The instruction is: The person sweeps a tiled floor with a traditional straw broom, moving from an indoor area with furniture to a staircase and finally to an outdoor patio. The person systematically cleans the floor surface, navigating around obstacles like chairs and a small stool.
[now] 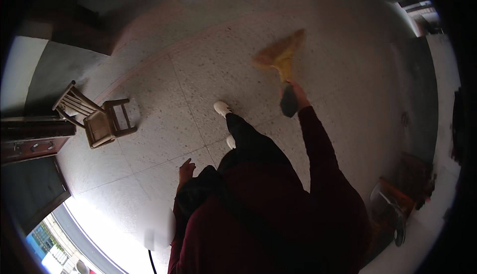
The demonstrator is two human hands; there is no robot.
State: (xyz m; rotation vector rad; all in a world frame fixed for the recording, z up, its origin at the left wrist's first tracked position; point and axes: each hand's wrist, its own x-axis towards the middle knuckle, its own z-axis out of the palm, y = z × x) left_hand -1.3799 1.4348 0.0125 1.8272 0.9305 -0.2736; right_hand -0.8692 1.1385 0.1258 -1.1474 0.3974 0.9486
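Lengthwise outward — broom (284, 69) (bristles (279, 51) foremost)

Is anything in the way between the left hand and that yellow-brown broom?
Seen from above, yes: a dark-trousered leg crosses the line from the left hand to the broom, which the right hand holds.

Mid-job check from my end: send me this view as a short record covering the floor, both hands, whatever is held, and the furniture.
floor: pale speckled stone tiles with thin seams
right hand: fingers closed around a dark grip
held thing: yellow-and-brown fan-shaped broom, bristles pointing ahead, away from the body; contact with the tiles cannot be told
left hand: near the body, nothing visible in its fingers
furniture: small brown wooden chair with slatted back, beside a dark reddish-brown wooden cabinet, at left
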